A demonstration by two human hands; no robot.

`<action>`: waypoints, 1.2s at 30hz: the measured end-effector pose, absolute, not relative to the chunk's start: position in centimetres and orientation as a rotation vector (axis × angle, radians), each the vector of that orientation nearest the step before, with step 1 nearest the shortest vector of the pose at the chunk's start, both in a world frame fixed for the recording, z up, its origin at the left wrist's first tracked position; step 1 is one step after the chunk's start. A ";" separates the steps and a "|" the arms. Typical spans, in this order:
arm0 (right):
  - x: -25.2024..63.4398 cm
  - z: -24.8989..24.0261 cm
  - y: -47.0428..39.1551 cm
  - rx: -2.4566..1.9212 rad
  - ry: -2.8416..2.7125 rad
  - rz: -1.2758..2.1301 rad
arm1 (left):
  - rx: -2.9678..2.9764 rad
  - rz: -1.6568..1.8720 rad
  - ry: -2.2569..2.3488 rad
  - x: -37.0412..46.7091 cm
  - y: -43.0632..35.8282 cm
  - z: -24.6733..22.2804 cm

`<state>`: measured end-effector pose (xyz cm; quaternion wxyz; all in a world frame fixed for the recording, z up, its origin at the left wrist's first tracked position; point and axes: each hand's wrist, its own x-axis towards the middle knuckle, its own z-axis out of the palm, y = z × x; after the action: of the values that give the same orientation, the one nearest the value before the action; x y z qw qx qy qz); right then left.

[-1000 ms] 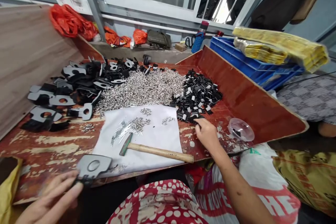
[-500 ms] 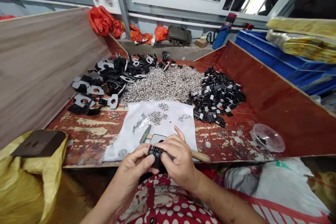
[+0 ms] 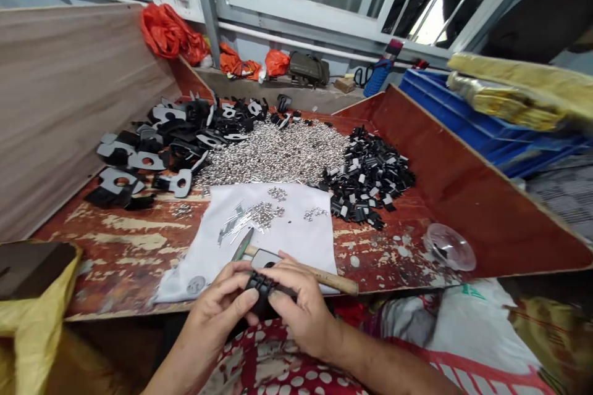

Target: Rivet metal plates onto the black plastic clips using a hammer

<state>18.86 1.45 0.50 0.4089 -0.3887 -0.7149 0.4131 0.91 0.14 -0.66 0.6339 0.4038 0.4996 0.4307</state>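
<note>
Close to my body, my left hand [image 3: 225, 302] pinches a black plastic part [image 3: 262, 287] with a hinge-like ribbed edge. My right hand [image 3: 303, 299] grips the same part from the other side, thumb and fingers closed on a flat dark section of it. Fingers hide much of the piece. Just beyond lies a hammer [image 3: 340, 281] with a wooden handle, partly behind my right hand, on a white cloth [image 3: 204, 253]. Thin metal pins [image 3: 231, 222] and small shiny metal pieces [image 3: 264, 215] rest on that cloth.
A wide heap of small metal pieces [image 3: 287, 148] covers the table's middle. Larger black-and-grey parts [image 3: 180, 136] pile up at left, small black clips [image 3: 370, 173] at right. A clear plastic bowl [image 3: 449, 247] sits near the right board [image 3: 486, 216]. Beyond it stands a blue crate [image 3: 486, 120].
The view has shifted, so the table appears farther left and tilted. Both hands still hold the black part, and my right fingers have folded closer over it.
</note>
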 end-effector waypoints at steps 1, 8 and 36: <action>19.4 0.8 1.9 -0.960 -1.850 1.124 | 0.968 0.975 1.169 0.8 0.3 -0.8; 24.5 2.5 11.1 -1.774 -2.326 0.198 | 1.088 1.099 1.308 -0.5 0.5 -2.0; 19.3 1.5 9.1 -1.084 -2.166 1.644 | 2.043 0.894 1.457 -0.7 0.2 1.0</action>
<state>19.28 9.10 1.52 0.1070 -0.3681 -0.7358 0.5583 -0.73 0.16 1.02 0.2365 0.7452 0.5315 0.3259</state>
